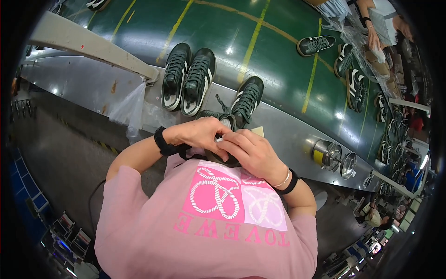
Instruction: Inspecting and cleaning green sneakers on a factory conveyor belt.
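Observation:
Close to my chest is a dark green sneaker (226, 122) with a loose dark lace, its opening and heel mostly covered by my hands. My left hand (202, 134) is closed on its left side, fingers curled in. My right hand (254, 151) comes from the right, its fingers pinched together at a small white piece (219, 138) over the shoe opening. What this piece is I cannot make out. Just beyond stands another laced sneaker (248, 100) with white stripes. Left of it, a matching pair (188, 79) rests side by side, toes pointing away.
A metal ledge (288, 123) runs before me along a green belt (278, 60) with yellow lines. On the ledge are a metal can (326, 154) and a round metal piece (348, 165). A beam (93, 46) crosses at left, near clear plastic (132, 111). More sneakers and a co-worker (383, 23) are at right.

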Demonstrator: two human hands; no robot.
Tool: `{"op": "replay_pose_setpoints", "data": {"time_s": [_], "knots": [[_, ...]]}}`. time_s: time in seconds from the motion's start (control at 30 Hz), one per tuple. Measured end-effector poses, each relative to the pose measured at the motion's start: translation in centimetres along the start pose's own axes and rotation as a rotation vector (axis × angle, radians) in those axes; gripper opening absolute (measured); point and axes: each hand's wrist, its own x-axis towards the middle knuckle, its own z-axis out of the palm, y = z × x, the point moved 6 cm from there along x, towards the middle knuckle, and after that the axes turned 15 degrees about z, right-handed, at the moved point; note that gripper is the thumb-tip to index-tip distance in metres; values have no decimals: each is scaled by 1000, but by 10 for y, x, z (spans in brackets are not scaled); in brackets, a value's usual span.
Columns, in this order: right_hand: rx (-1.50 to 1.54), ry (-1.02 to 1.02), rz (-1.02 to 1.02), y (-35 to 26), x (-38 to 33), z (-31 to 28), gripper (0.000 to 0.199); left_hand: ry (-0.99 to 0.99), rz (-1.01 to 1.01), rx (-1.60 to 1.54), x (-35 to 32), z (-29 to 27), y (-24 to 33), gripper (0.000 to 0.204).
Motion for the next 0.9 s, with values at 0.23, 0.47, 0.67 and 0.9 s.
{"op": "replay_pose_setpoints", "data": {"time_s": [0.23, 0.47, 0.67, 0.9], "knots": [[140, 215, 175, 37, -34, -5, 26, 97, 62, 9, -6, -2, 7, 48], [319, 437, 655, 89, -89, 2, 25, 90, 133, 244, -12, -22, 23, 39], [340, 563, 717, 87, -105, 4, 21, 69, 231, 852, -13, -30, -54, 33], [347, 578, 792, 92, -133, 17, 21, -60, 238, 1047, 14, 20, -51, 40]]}}
